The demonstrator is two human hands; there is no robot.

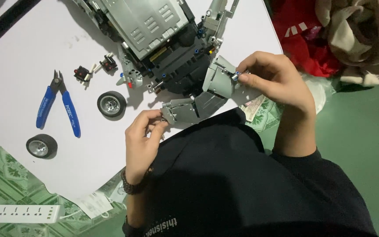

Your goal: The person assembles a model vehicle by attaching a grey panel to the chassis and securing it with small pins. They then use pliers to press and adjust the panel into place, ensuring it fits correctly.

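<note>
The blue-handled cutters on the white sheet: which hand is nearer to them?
Left. The left hand pinches the model's grey panel, a short way right of the blue-handled cutters. The right hand is farther right, past the model car.

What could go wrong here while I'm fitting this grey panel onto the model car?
The right hand pinches a tiny blue-tipped pin near the white sheet's edge; dropped, it may vanish into the cloth pile. The loose black rubber wheels could roll away.
</note>
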